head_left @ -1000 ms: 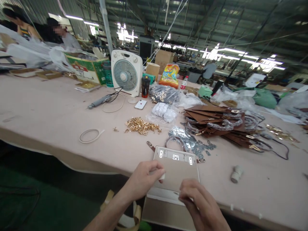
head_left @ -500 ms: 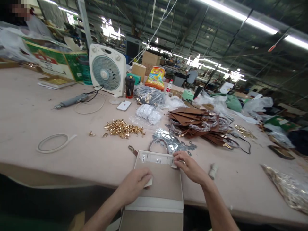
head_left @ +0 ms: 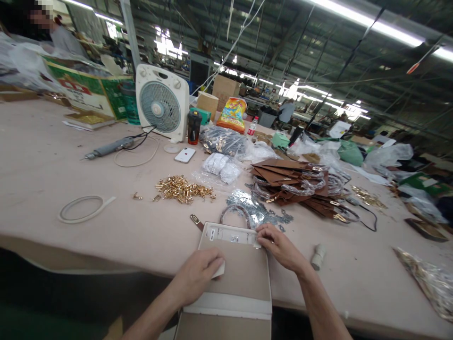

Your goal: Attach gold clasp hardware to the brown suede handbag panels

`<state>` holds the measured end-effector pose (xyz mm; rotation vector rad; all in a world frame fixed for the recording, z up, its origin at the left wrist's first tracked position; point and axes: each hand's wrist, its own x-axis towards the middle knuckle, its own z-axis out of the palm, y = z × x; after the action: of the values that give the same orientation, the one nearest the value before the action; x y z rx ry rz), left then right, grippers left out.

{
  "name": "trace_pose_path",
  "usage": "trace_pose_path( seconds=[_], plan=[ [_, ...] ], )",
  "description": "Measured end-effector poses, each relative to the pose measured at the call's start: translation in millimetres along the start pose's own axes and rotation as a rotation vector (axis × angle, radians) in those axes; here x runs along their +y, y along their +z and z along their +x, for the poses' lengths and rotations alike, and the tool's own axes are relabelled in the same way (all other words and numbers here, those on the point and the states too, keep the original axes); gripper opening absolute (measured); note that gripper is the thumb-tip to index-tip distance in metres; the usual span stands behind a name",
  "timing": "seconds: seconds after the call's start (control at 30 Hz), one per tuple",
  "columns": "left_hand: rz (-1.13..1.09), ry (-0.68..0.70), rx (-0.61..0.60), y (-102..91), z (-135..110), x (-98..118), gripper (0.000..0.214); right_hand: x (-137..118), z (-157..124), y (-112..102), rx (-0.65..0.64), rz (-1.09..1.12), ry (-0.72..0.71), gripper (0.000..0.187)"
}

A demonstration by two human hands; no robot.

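Note:
A flat taupe bag panel (head_left: 244, 269) lies in front of me and runs over the table's front edge, its lower part hanging toward me. Along its top runs a pale strip (head_left: 226, 234) with small metal fittings; a wrapped handle (head_left: 235, 208) and a brown strap with a gold buckle (head_left: 197, 221) stick out beyond it. My left hand (head_left: 200, 274) rests on the panel's left side, closed around a small white piece (head_left: 219, 270). At the top right corner, my right hand (head_left: 279, 245) pinches another small white patch (head_left: 257, 243) against the strip.
Gold fittings (head_left: 182, 189) and thin silvery metal plates (head_left: 253, 205) lie beyond the panel. Brown bag pieces (head_left: 293, 182) are stacked at the right. A fan (head_left: 163, 104), an electric screwdriver (head_left: 109, 147), a phone (head_left: 184, 155) and a tape roll (head_left: 80, 209) lie around the left.
My right fingers have lowered slightly at the corner, and the small white patch now lies closer along the strip. My left hand has hardly moved. The whole view has shifted a little.

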<state>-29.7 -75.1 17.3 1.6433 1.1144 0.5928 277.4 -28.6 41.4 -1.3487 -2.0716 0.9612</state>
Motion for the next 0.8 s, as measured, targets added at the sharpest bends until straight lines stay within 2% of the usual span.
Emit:
trace_pose_path(
  seconds=[0.27,0.43,0.63,0.8],
  plan=[
    [-0.019,0.009,0.024,2.6,0,-3,0.034,4,0,7,0.048,0.018,-0.006,0.022],
    [-0.041,-0.010,0.036,0.5,-1,-1,0.019,15,-2,13,0.097,0.007,-0.019,0.017],
    [-0.054,0.045,-0.036,-5.6,-4,5,0.023,24,0,21,0.122,0.276,0.217,0.047],
    [-0.091,0.061,-0.086,-6.6,-4,3,0.030,24,5,24,0.201,0.298,0.280,0.046]
  ],
)
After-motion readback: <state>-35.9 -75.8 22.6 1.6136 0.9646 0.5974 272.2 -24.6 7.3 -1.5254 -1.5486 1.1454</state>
